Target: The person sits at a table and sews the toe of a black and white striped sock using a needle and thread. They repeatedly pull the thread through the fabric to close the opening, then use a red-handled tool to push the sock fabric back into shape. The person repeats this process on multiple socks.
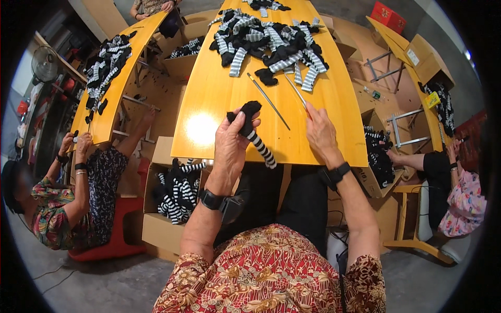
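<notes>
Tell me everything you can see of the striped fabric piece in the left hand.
The striped fabric piece looks soft and knitted: a bunched, fuzzy black part joins a slim black-and-white banded tube. The left hand holds the black part, thumb across it; the tube slants down to the right, toward the yellow table's near edge.

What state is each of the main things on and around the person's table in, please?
Striped piece: held, striped end free
Left hand: closed around its black part
Silvery rod: held near one end
Right hand: closed on that rod
Dark rod: lying loose on the table
Cloth pile: loosely heaped
Left carton: open, loaded
Right carton: open, loaded
</notes>
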Motion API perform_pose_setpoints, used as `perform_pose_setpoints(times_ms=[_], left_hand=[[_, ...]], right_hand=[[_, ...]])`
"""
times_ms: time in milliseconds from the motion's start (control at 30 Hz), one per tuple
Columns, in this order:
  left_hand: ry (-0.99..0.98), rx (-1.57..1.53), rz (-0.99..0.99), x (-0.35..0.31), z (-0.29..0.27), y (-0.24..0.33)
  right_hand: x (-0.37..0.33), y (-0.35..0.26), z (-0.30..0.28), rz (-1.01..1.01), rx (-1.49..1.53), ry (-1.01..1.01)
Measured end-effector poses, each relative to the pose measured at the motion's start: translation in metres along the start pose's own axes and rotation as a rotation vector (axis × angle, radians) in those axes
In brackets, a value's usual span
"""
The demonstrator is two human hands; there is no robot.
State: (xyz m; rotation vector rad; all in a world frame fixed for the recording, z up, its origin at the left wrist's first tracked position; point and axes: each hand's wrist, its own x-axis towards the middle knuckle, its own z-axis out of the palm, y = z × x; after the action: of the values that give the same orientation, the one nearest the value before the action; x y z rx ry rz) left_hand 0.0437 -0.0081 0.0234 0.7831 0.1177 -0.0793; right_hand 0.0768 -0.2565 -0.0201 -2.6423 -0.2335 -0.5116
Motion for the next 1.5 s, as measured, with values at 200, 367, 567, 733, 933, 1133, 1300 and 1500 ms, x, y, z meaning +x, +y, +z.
perform_pose_setpoints(times_ms=[200, 367, 567, 733, 933, 1133, 1300, 1500], left_hand=[[-0.114, 0.100, 0.034, -0.003, 0.008, -0.005], [-0.175, 0.229, -0.002, -0.019, 0.018, -0.024], [-0.240, 0.339, 0.003, -0.028, 0.024, -0.029], [-0.105, 0.212, -0.076, -0.024, 0.009, -0.027], [-0.089, 0.259, -0.101, -0.036, 0.011, -0.022], [-0.101, 0.230, -0.172, -0.066, -0.013, -0.015], [0.104, 0.561, 0.116, -0.070, -0.084, 0.047], [0.370, 1.163, 0.113, -0.083, -0.229, 0.081]], right_hand=[[0.002, -0.029, -0.004, -0.083, 0.222, 0.032], [-0.015, -0.092, -0.055, 0.208, 0.930, -0.178], [-0.028, -0.096, -0.053, 0.100, 0.910, -0.052], [-0.035, -0.098, -0.043, 0.222, 1.039, -0.109], [-0.035, -0.105, -0.048, 0.359, 1.159, -0.130], [-0.042, -0.098, -0.047, 0.160, 1.062, -0.253], [-0.032, -0.044, -0.085, 0.171, 0.811, -0.309], [-0.020, 0.084, -0.125, 0.041, 0.020, -0.342]])
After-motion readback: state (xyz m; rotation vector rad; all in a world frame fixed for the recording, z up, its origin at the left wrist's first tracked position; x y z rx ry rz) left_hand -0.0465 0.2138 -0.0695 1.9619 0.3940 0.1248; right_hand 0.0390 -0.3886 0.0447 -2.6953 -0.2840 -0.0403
